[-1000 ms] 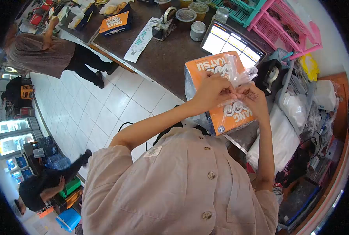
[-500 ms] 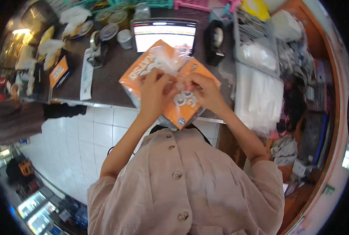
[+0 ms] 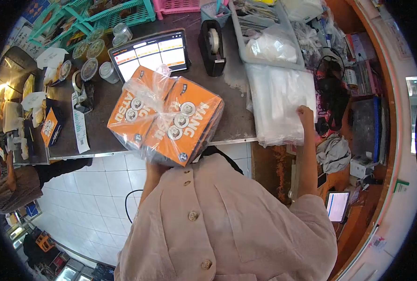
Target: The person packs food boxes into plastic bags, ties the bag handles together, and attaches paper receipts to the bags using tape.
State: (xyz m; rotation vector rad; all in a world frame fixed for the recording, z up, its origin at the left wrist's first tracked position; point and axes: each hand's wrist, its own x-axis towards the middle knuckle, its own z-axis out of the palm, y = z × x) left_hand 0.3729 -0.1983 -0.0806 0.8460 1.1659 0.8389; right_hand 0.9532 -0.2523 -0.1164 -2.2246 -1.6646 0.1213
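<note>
- When counting outward from the middle, can make out two orange boxes [image 3: 188,121] inside one clear plastic bag [image 3: 160,110].
- Lying side by side at a slant, at the front edge of the dark counter [image 3: 236,117] and partly beyond it; cannot tell whether resting there or held up.
- Seen from above, bright orange with white capitals, "MANG" and "KATSU", partly covered by plastic; bearing three round white drawings on one top, at least two on the other, plus one small dark emblem near a corner of each.
- Around both, crinkled, glossy, see-through plastic, drawn together between the tops, with folds fanning out.
- At the other side, one right hand [image 3: 305,112], fingers mostly curled in toward the palm, with nothing visible in its grasp, over or beside one stack of plastic bags [image 3: 278,110]; cannot tell whether touching.
- Behind or under the bagged pair, the left hand, hidden, with only the forearm [image 3: 154,175] visible; cannot tell its spread or hold.
- Also on the counter: one lit tablet [image 3: 154,52], one black tape dispenser [image 3: 212,49], one smaller dispenser [image 3: 81,99], one printed slip [image 3: 80,129], one orange-and-navy carton [image 3: 51,126], at least five lidded tubs [image 3: 89,69].
- Farther out: one pink basket [image 3: 175,5], one other person [image 3: 19,193].
</note>
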